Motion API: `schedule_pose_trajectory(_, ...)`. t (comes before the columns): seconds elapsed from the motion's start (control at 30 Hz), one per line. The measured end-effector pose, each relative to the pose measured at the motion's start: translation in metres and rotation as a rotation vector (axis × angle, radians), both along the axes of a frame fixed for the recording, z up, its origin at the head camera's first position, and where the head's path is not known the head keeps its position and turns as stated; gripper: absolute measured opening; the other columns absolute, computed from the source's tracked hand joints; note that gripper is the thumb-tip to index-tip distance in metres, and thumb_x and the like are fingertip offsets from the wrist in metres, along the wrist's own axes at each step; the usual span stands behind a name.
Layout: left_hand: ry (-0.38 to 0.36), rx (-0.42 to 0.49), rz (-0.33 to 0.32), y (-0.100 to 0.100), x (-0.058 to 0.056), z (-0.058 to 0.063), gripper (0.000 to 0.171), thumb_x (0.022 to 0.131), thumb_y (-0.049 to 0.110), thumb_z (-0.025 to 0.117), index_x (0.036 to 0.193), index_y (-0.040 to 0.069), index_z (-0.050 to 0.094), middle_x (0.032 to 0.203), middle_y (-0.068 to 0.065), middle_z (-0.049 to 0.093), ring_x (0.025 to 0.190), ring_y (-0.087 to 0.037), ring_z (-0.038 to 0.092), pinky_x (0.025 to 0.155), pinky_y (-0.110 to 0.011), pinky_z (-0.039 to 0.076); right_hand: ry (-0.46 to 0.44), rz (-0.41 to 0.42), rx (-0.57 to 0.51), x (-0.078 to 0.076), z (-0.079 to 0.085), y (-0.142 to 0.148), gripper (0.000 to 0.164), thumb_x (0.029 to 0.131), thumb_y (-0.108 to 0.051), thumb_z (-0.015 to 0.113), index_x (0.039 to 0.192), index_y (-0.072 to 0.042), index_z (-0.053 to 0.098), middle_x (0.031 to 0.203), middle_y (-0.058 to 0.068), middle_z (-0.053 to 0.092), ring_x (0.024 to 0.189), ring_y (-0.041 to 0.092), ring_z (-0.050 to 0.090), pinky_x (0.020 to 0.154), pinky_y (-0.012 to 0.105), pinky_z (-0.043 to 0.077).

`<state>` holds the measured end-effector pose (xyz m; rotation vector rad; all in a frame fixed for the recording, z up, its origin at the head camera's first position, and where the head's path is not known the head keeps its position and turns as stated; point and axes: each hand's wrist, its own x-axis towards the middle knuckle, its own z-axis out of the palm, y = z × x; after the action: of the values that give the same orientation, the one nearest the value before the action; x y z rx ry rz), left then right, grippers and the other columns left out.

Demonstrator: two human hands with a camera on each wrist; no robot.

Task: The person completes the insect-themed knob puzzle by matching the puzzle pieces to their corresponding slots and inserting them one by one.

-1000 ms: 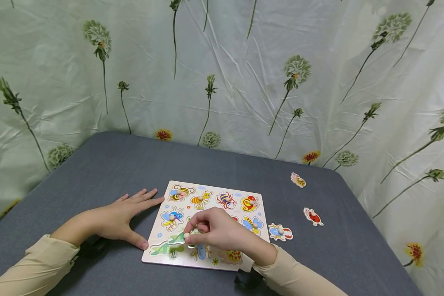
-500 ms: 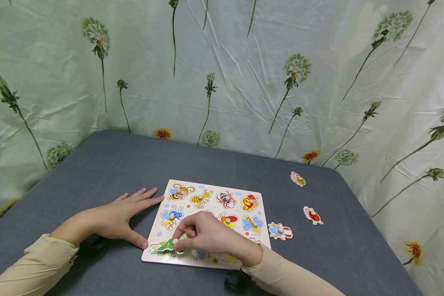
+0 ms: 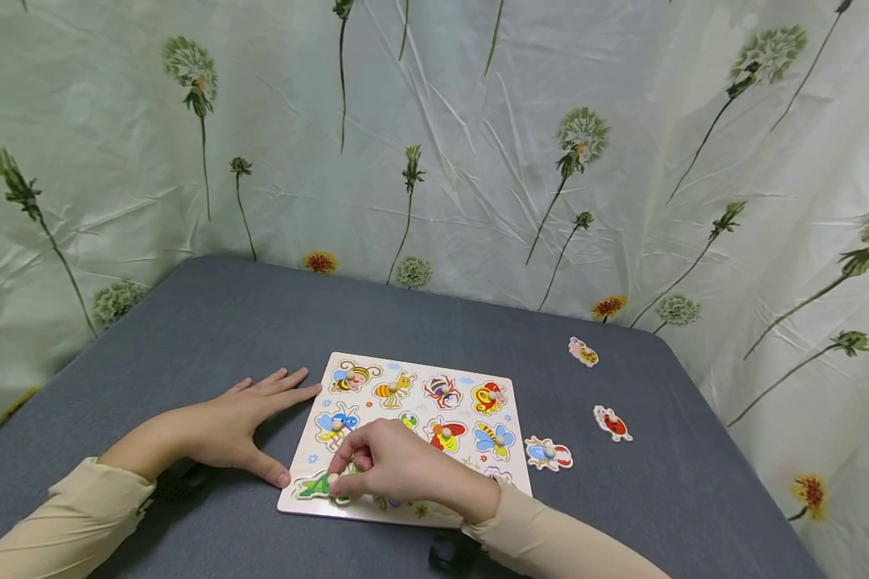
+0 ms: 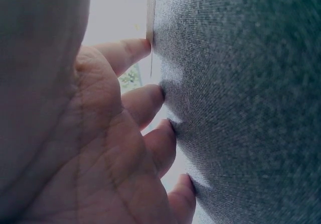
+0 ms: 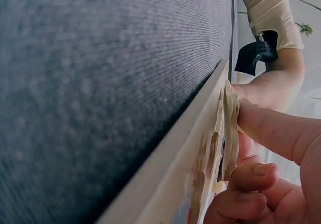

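Observation:
In the head view, my right hand (image 3: 405,466) pinches the small round knob of a green grasshopper puzzle piece (image 3: 311,486) between thumb and index finger. The piece lies over the lower left corner of a wooden insect peg puzzle board (image 3: 309,446). Seen edge-on in the right wrist view, the piece (image 5: 230,128) sits slightly raised above the board's face. My left hand (image 3: 235,426) rests with spread fingers on the table, its thumb and index fingertip at the board's left edge. My right hand covers part of the bottom row.
Right of the board lie a blue beetle piece (image 3: 549,453), a ladybug piece (image 3: 612,424) and a pink-and-yellow piece (image 3: 583,351). Several knobbed insect pieces, such as the spider (image 3: 442,392), sit in the board. The dark grey table (image 3: 261,314) ends at a floral curtain (image 3: 478,161).
My right hand has moved left and down with the grasshopper piece, from above the board to its lower left corner. My left hand has stayed put.

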<state>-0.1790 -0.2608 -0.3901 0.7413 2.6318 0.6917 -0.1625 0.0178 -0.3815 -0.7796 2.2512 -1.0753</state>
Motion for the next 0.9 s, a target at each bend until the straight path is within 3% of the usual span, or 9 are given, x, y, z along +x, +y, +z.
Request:
schedule_pose_trajectory(0.37,0.003,0.004,-0.004,0.0000,-0.0007,0.0007,0.122,0.072,0.070,0.089,0.170,0.022,0.035,0.179,-0.022,0.020,0.162,-0.057,0.014,0.119,-0.087,0.009,0.065,0.009,0.046,-0.0017,-0.0010,-0.0056,0.009,0.091,-0.017,0.088,0.089,-0.018,0.079,0.057,-0.011,0.042,0.050,0.000,0.034,0.052,0.017,0.026)
schedule_pose_trajectory(0.9,-0.006,0.004,0.002,0.0000,0.0002,-0.0004,0.122,0.072,0.068,0.090,0.170,0.022,0.034,0.179,-0.023,0.019,0.163,-0.057,0.013,0.119,-0.087,0.009,0.052,-0.009,0.062,0.0001,0.0012,-0.0086,0.010,0.090,-0.015,0.089,0.086,-0.018,0.079,0.055,-0.010,0.042,0.050,0.001,0.033,0.052,0.018,0.024)
